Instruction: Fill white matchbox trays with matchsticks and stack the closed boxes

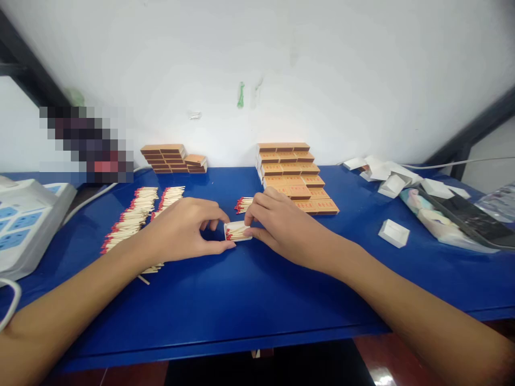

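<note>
A small white matchbox tray (242, 239) lies on the blue table between my hands, with red-tipped matches (236, 234) in it. My left hand (189, 228) has its thumb and index finger at the tray's left end, one at each long side. Over the right end, my right hand (277, 225) is closed, thumb and fingertips pinched on the matches; its fingers partly hide that end. A small bundle of matches (243, 204) lies just behind the tray, partly covered by my right hand. Two long rows of matches (134, 217) lie left, partly behind my left forearm.
Stepped stacks of orange matchboxes (287, 169) stand behind my right hand, with a smaller stack (163, 158) at the back left. One white tray (394, 233) and several more (392, 185) lie right, near a dark phone-like object (462, 214). A white power strip (32, 225) sits left.
</note>
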Demonstrator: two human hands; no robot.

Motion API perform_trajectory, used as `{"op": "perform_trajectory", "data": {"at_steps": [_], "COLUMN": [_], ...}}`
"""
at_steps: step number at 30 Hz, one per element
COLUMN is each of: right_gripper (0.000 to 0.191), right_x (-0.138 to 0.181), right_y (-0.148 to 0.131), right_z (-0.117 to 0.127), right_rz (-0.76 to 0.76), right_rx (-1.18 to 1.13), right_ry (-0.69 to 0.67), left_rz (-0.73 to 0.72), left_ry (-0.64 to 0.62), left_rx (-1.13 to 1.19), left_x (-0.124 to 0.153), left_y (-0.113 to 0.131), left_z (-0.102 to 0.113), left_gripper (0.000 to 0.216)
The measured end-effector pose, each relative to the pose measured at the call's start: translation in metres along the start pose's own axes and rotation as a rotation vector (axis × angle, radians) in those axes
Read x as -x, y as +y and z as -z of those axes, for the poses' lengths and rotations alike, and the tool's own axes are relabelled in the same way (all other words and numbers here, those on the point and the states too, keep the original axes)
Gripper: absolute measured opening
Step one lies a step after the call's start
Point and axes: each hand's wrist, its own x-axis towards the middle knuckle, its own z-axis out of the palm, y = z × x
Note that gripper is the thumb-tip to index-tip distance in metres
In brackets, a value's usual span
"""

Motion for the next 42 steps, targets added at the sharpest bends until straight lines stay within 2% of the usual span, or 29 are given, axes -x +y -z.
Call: {"op": "perform_trajectory", "data": {"at_steps": [6, 11, 14, 17, 19, 27, 36, 42], "right_gripper": [0.017, 0.018, 0.017, 0.016, 0.015, 0.011, 0.024, 0.029], "right_x": [-0.001, -0.001, -0.002, -0.006, -0.009, -0.012, -0.013, -0.011], "right_y": [-0.001, -0.001, 0.005, 0.015, 0.021, 0.026, 0.027, 0.026], "right_z": [-0.001, -0.006, -0.009, -0.014, -0.018, -0.022, -0.021, -0.025], "right_rz": [-0.019, -0.016, -0.013, -0.056, -0.095, -0.149, -0.163, -0.114], "right_rx": [-0.121, -0.195, -0.2, -0.091, -0.015, -0.026, 0.051, 0.133], "right_ry": [-0.038, -0.009, 0.062, 0.183, 0.201, 0.104, 0.003, -0.022], "left_rz": [-0.012, -0.021, -0.022, -0.022, -0.018, -0.021, -0.017, -0.003], "left_ry": [0.007, 0.013, 0.012, 0.009, 0.007, 0.009, -0.005, -0.008], "left_rx": [-0.001, -0.002, 0.003, 0.004, 0.004, -0.01, -0.013, -0.012], "left_x": [0.002, 0.001, 0.001, 0.001, 0.001, 0.001, 0.002, 0.003], "left_y": [-0.003, -0.002, -0.001, 0.001, 0.001, 0.001, -0.001, -0.002], "left_z": [-0.002, -0.002, -0.002, -0.002, -0.002, -0.001, -0.003, -0.003], "left_gripper": [0.028, 0.028, 0.028, 0.028, 0.028, 0.029, 0.03, 0.031]}}
